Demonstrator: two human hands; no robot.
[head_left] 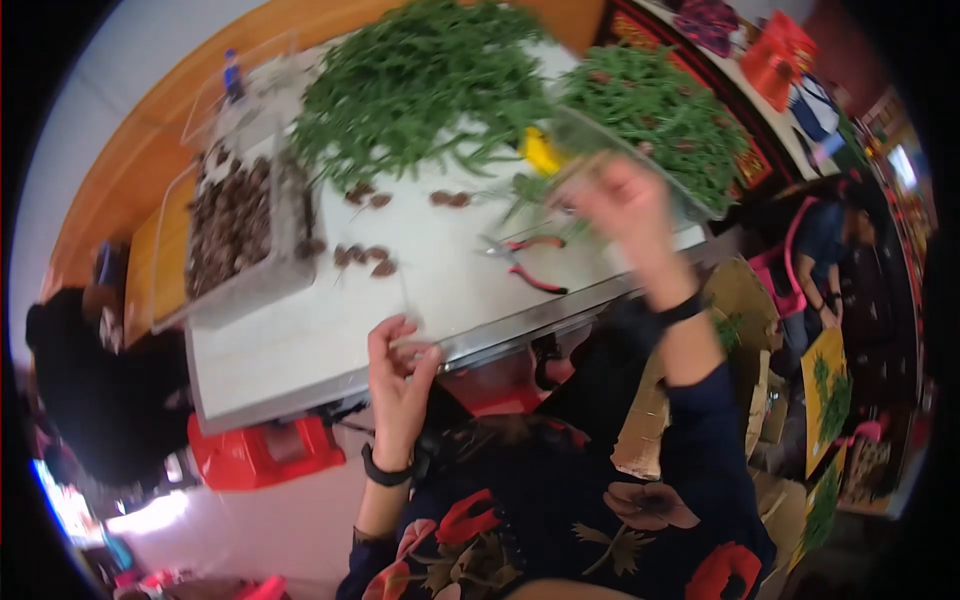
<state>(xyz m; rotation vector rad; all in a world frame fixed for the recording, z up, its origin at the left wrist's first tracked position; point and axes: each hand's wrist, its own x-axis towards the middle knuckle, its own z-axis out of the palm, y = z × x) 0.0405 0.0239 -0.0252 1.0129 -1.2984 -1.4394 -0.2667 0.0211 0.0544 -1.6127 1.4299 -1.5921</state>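
My left hand (398, 385) is over the table's near edge, fingers curled but apart, with nothing visible in it. My right hand (630, 205) is raised by the right bin and smeared by motion; whether it holds anything is unclear. Just left of it is a small green sprig (522, 195). Between my hands lie pliers (528, 264) with red-and-black handles, jaws pointing left. Several loose pine cones (368, 260) rest on the white table (440, 285), with more pine cones (450, 199) farther back. A large pile of green foliage sprigs (420, 80) covers the far side.
A clear plastic bin (292, 260) full of pine cones stands at the left. Another clear bin (585, 135) at the right holds green sprigs, beside a yellow object (540, 152). A red stool (265, 455) is under the table. People sit at both sides; cardboard (645, 430) stands right of me.
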